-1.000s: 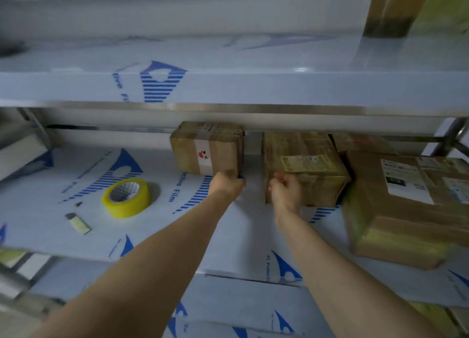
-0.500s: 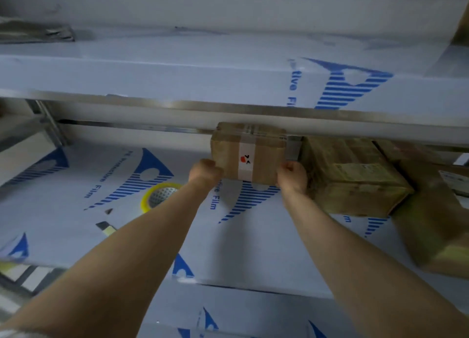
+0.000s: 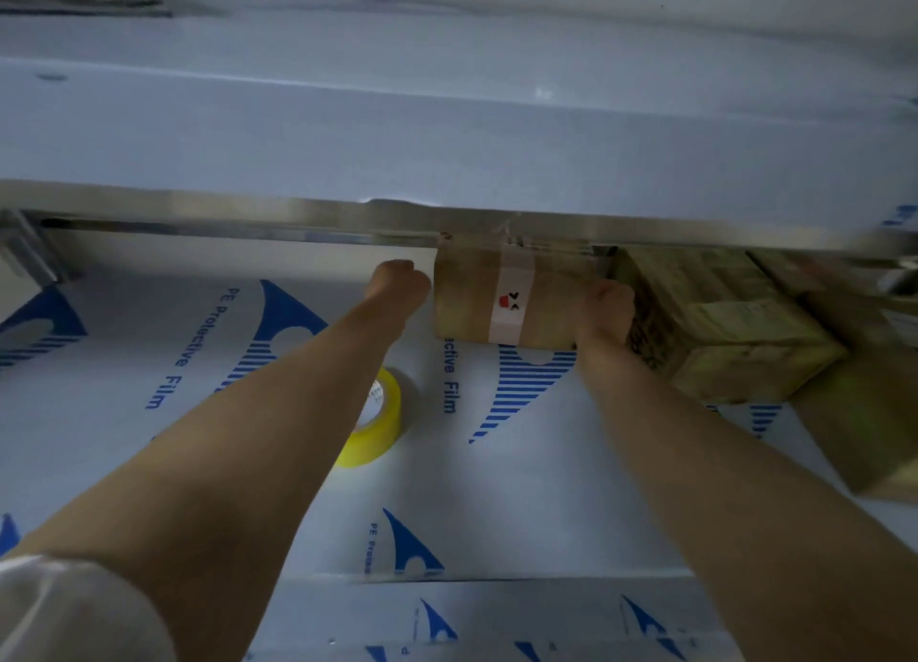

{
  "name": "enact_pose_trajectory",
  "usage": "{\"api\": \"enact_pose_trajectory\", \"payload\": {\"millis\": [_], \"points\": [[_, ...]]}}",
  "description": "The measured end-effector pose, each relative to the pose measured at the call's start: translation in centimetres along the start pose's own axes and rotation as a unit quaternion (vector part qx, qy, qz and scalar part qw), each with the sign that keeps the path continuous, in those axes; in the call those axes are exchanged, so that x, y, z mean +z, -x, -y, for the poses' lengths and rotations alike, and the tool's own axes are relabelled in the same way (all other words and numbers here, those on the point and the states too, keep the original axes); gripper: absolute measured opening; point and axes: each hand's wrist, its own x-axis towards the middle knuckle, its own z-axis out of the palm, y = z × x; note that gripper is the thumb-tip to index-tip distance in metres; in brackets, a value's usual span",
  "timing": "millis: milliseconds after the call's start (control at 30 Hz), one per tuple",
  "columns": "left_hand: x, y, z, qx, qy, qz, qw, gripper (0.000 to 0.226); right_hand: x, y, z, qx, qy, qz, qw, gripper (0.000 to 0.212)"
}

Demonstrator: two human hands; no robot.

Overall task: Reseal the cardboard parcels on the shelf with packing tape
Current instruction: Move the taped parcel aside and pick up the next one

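Sideways lies the brown taped cardboard parcel (image 3: 511, 296); right hand (image 3: 607, 314) fingers clasp its end, left hand (image 3: 397, 284) curled alongside, hold unclear.

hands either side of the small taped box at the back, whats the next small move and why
Probably slide the small box forward. It sits deep under the upper shelf, so its top barely shows; the right hand grips its right side, the left hand is at its left, and the tape roll lies nearer.
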Motion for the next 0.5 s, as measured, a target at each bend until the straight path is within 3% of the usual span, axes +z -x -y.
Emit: {"api": "enact_pose_trajectory", "payload": {"millis": [100,167,400,500], "points": [[1.0,-1.8,-0.2,0.007,-0.009,0.004,1.0,0.053,0.0,-0.8,0.2,0.023,-0.022,-0.004,0.999,0.026],[1.5,-1.7,-0.8,-0.001,0.01,0.015,1.0,0.057,0.1,-1.3,0.0,0.036,-0.029,0.004,0.999,0.04],[3.1,-1.1,-1.4,0.003,-0.007,-0.01,1.0,0.04,0.0,-1.9,-0.2,0.022,-0.019,0.036,0.999,0.038],[3.0,-1.0,-0.3,0.024,-0.007,-0.015,1.0,0.044,-0.7,-0.9,-0.4,0.023,-0.017,0.034,0.999,0.044]]}}
